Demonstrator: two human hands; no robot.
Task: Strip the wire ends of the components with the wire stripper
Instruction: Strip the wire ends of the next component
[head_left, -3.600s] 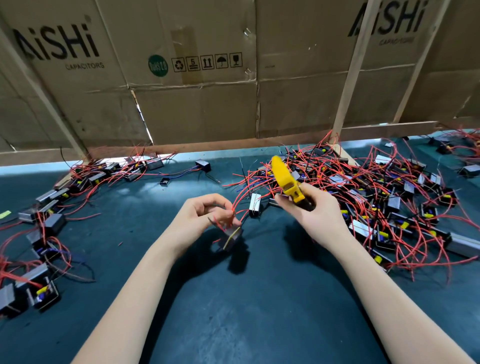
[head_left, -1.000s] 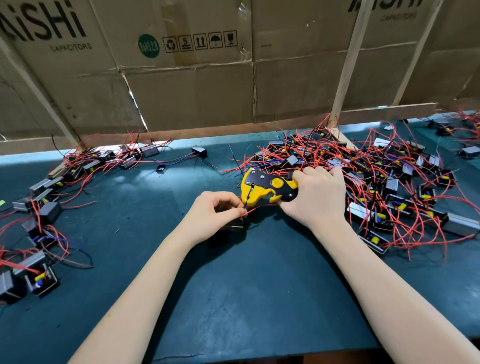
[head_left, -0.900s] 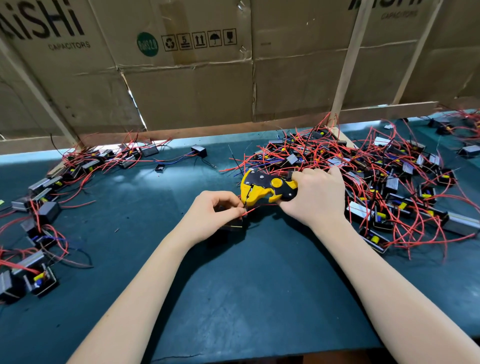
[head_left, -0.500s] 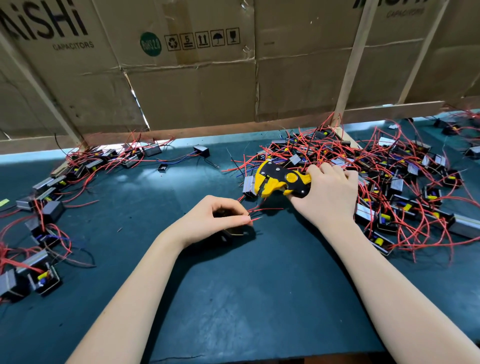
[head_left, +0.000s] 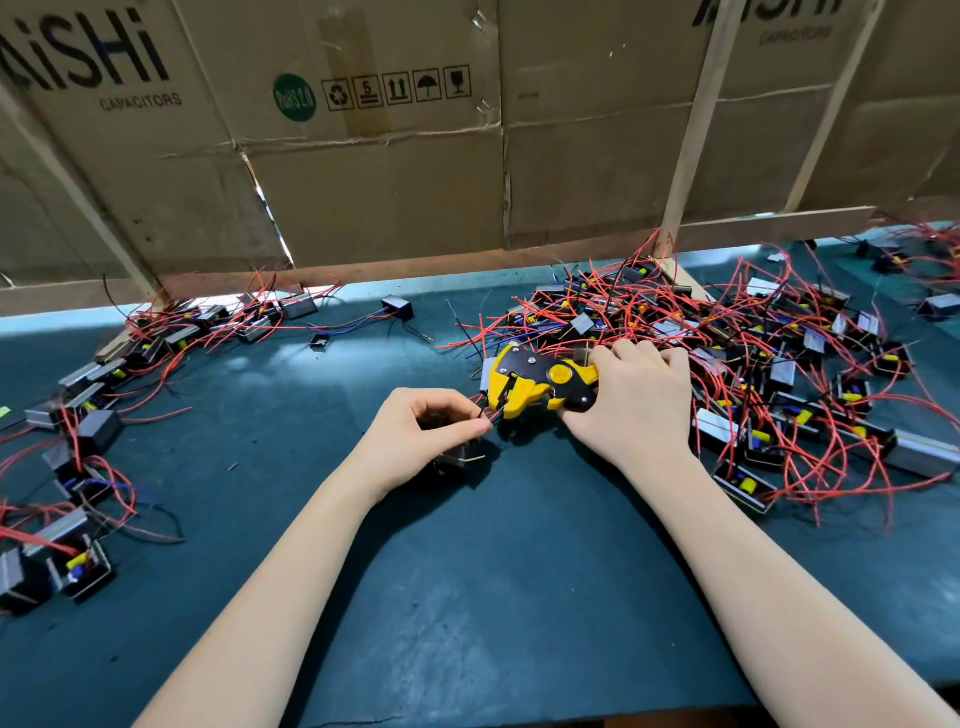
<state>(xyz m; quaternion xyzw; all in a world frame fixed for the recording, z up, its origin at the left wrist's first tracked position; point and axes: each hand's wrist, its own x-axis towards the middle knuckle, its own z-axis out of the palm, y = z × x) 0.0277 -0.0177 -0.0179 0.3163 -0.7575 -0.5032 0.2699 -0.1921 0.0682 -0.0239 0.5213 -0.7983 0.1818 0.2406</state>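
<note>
At bench centre, head view: left hand (head_left: 415, 441) pinches a red wire (head_left: 480, 414) of the component (head_left: 460, 462) resting beneath its fingers. Right hand (head_left: 636, 405) grips the wire stripper (head_left: 535, 382), its head pointing left. Wire end lies just beside the stripper's mouth; whether it is seated there cannot be told. Judged: stripping in hand.

Matt teal table mat (head_left: 467, 597), creased brown cardboard wall (head_left: 389, 182) — bare wooden slats (head_left: 685, 156), glossy yellow-and-black plastic wire stripper (head_left: 540, 382)
</note>
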